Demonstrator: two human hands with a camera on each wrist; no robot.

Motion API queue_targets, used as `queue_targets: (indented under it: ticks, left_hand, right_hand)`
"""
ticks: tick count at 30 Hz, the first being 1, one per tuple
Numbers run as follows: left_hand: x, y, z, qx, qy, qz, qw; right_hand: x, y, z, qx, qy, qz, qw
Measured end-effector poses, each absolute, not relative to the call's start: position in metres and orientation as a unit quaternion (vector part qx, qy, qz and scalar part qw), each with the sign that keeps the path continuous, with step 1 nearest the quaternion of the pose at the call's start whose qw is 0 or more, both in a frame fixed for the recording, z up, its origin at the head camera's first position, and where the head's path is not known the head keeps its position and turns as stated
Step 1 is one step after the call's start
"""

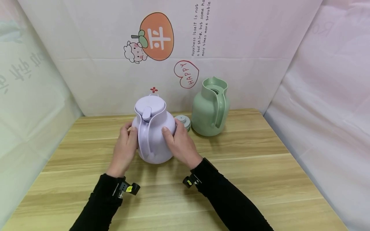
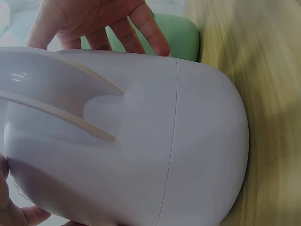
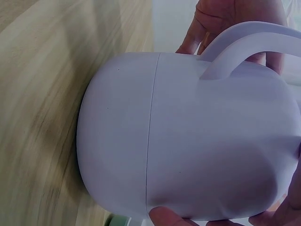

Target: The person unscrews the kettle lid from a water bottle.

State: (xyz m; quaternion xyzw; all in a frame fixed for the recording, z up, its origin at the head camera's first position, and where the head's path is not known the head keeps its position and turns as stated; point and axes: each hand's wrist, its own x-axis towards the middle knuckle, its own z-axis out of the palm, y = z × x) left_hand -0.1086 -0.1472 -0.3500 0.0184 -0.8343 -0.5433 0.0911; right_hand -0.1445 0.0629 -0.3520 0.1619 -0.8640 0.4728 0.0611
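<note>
A lilac thermos jug [image 1: 157, 138] stands upright on the table, its lid on and its handle facing me. My left hand [image 1: 123, 146] grips its left side, and my right hand [image 1: 183, 144] grips the opposite side with the thumb on the front. In the left wrist view the jug body [image 2: 141, 141] fills most of the picture, and its base meets the wood. Behind my right fingers lies a round grey-green lid [image 1: 183, 122], partly hidden. Farther right stands a green thermos jug [image 1: 206, 112] with its top uncovered and its handle toward the front right.
The wood-grain table [image 1: 254, 179] ends at a white printed cloth backdrop [image 1: 245, 48] just behind the jugs. More white cloth [image 1: 323, 106] hangs along both sides.
</note>
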Motion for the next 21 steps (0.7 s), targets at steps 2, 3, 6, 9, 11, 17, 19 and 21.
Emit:
queue_targets:
  ticks: [2, 3, 6, 9, 11, 17, 19, 21]
  left_hand:
    - [-0.108, -0.145, -0.350, 0.018, -0.838, -0.538, 0.091]
    - [-0.107, -0.144, -0.350, 0.018, -0.840, -0.535, 0.090]
    - [-0.106, -0.141, -0.350, 0.016, -0.845, -0.527, 0.092]
    - [-0.104, -0.138, -0.350, 0.013, -0.847, -0.523, 0.094]
    - [-0.103, -0.135, -0.350, 0.011, -0.848, -0.521, 0.098]
    - [-0.100, -0.129, -0.351, 0.003, -0.853, -0.512, 0.105]
    - [-0.099, -0.127, -0.352, 0.000, -0.854, -0.510, 0.105]
    - [-0.098, -0.125, -0.352, -0.002, -0.855, -0.508, 0.107]
  right_hand:
    - [-0.143, 0.066, -0.352, 0.164, -0.863, 0.473, 0.064]
    - [-0.142, 0.067, -0.352, 0.164, -0.863, 0.473, 0.065]
    - [-0.139, 0.071, -0.352, 0.160, -0.866, 0.469, 0.065]
    - [-0.136, 0.074, -0.352, 0.153, -0.869, 0.466, 0.063]
    - [-0.134, 0.077, -0.352, 0.149, -0.872, 0.462, 0.062]
    - [-0.128, 0.085, -0.352, 0.152, -0.871, 0.462, 0.070]
    - [-0.127, 0.087, -0.352, 0.151, -0.871, 0.462, 0.071]
    - [-0.125, 0.089, -0.352, 0.148, -0.873, 0.460, 0.069]
